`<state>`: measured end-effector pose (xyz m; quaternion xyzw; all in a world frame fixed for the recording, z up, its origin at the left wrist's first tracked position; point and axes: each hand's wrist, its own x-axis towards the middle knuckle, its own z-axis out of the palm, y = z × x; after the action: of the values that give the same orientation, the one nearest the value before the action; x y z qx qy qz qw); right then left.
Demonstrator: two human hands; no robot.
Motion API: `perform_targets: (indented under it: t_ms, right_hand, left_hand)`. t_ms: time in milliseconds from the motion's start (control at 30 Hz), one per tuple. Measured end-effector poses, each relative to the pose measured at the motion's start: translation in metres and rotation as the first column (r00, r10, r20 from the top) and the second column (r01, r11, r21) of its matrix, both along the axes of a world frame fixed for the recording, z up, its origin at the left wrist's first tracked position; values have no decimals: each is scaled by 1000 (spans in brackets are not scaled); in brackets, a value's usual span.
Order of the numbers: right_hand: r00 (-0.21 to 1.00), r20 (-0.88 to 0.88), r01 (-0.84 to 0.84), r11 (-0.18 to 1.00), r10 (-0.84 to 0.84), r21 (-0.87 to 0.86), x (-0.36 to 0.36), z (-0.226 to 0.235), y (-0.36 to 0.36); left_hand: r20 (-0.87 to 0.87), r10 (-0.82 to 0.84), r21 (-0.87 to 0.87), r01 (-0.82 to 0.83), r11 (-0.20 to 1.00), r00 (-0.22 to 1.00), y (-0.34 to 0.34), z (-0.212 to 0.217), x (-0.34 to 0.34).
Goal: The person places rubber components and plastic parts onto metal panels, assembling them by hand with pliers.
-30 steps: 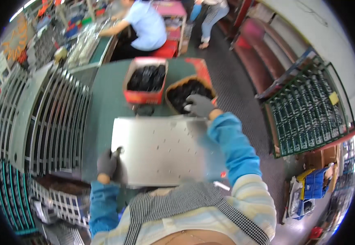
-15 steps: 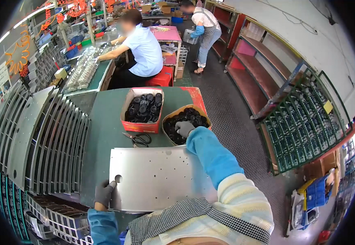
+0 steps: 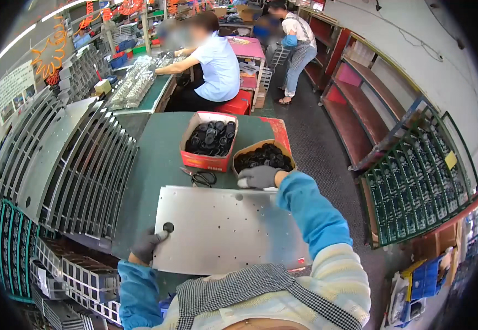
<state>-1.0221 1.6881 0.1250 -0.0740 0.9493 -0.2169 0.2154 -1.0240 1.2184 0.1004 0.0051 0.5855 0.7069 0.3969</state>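
Panel of bare metal (image 3: 222, 231), punched with small holes, lies face up on a green worktable (image 3: 151, 148) in front of a worker in a checked apron (image 3: 250, 291), a small red label (image 3: 301, 260) at its near right corner. The gloved left hand (image 3: 148, 245) sets a thumb on the panel's left end, close to a dark round spot; its fingers are partly hidden, and how firmly they grip cannot be told. The gloved right hand (image 3: 258, 177), fingers drawn narrow, is at the near rim of a carton (image 3: 284, 147) of black parts; whether it holds one cannot be told. Pale printing marks a red box (image 3: 206, 163) of similar parts, near black-handled scissors (image 3: 203, 178). A printed sheet (image 3: 14, 93) hangs at far left, its text too small to read. Green tabletop separates the panel's left edge from racked panels (image 3: 93, 170); the near edge meets the apron, and the right forearm crosses the right end. The long axis runs left to right across the worker's body. Beyond, a co-worker in pale blue (image 3: 217, 69) sits at a bench.
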Motion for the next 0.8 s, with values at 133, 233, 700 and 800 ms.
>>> perform_targets:
  t_ms: [133,233,700,800]
  right_hand:
    - [994,-37,-99,992,102,81,31,-10,-4]
    - [981,21,194,977,-193,-88,50,36,-32]
    - [280,-870,304,823,405,480,144,228,-98]
    - [149,-828,336,760,540,556,166,190,-85]
  left_hand:
    - [-30,-13,199,19,980,999,7,18,5]
    - [-77,-21,166,34,986,997,-4,28,8]
    - [-794,135,-10,-236,972,592,19,59,-47]
    - [-423,-122,201,225,954,898,16,27,-26]
